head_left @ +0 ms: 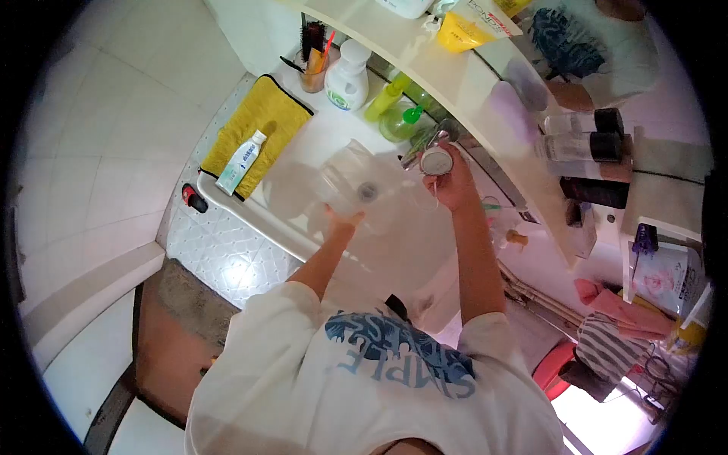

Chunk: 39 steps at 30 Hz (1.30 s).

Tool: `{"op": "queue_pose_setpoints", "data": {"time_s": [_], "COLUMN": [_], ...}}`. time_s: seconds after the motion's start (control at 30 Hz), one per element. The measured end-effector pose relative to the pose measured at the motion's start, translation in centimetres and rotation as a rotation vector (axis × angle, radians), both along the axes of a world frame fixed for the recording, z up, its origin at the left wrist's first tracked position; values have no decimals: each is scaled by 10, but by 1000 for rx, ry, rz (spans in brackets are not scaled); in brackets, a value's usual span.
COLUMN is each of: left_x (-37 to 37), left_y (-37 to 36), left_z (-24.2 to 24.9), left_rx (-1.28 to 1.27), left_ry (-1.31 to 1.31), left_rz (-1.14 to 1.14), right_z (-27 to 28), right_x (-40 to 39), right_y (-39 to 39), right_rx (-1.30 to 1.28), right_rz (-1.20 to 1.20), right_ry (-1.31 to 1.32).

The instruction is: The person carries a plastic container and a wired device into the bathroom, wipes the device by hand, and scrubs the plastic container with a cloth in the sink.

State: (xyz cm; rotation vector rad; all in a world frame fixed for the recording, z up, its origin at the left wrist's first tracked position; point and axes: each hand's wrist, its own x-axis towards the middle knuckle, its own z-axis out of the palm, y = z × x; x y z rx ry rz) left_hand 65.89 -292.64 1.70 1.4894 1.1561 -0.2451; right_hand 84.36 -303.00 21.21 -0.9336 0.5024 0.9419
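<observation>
My left hand [343,221] grips the near end of a clear plastic container [339,176], which is tilted over the white washbasin [303,212] beside the drain [368,191]. My right hand [455,182] is closed around a small round thing with a pale face and silvery rim [436,161]; its kind I cannot make out. A thin pale cord or strip hangs by the right fingers. Just beyond that hand is the chrome faucet [418,148], partly hidden by the round thing.
At the left, a toothpaste tube [241,163] lies on a yellow cloth [262,114]. Along the back stand a cup with brushes [312,78], a white bottle [347,80] and a green pump bottle [398,121]. A shelf [455,83] overhangs the basin's right side.
</observation>
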Motion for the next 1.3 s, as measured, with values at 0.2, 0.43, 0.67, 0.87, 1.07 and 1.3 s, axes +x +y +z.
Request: {"op": "queue_pose_setpoints", "data": {"time_s": [0.2, 0.43, 0.67, 0.87, 1.07, 1.3], "left_x": [-15, -15, 1, 20, 41, 72], "left_y": [-15, 26, 45, 22, 29, 20], "left_z": [-87, -11, 29, 43, 68, 55], "left_rx": [-321, -799, -845, -866, -687, -586], "left_ry": [-461, 158, 180, -61, -378, -401], "left_rz": [266, -73, -292, 2, -61, -195], "right_z": [33, 40, -2, -35, -131, -138], "right_x": [8, -47, -112, -108, -92, -74], "right_y": [-1, -27, -61, -26, -13, 13], "right_rx": [112, -33, 793, 150, 32, 37], "right_rz": [-123, 238, -9, -399, -479, -247], "right_ry": [71, -178, -143, -42, -61, -257]}}
